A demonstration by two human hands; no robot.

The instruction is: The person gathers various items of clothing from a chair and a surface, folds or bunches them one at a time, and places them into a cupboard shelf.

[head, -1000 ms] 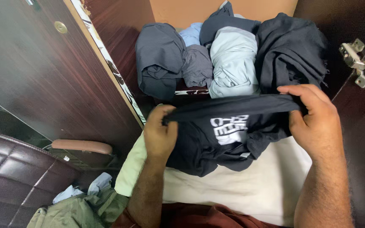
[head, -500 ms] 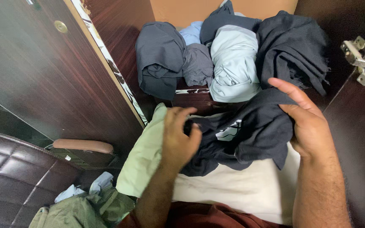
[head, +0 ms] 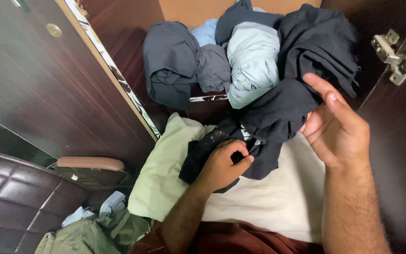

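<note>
A bunched dark garment (head: 278, 117) is pinched between the curled fingers of the left hand (head: 222, 164) and pressed against the spread fingers of the right hand (head: 337, 127), above a pale cloth (head: 269, 202).

A: Setting? Home, bedroom wardrobe.
B: Evidence: dark wood wardrobe door (head: 48, 84) with hinge (head: 393, 54), rolled clothes (head: 252, 61) on the shelf, quilted brown chair (head: 10, 197), pale pillow (head: 160, 174).

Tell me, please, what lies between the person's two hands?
In the head view, the bunched dark garment spans from left hand to right hand.
</note>
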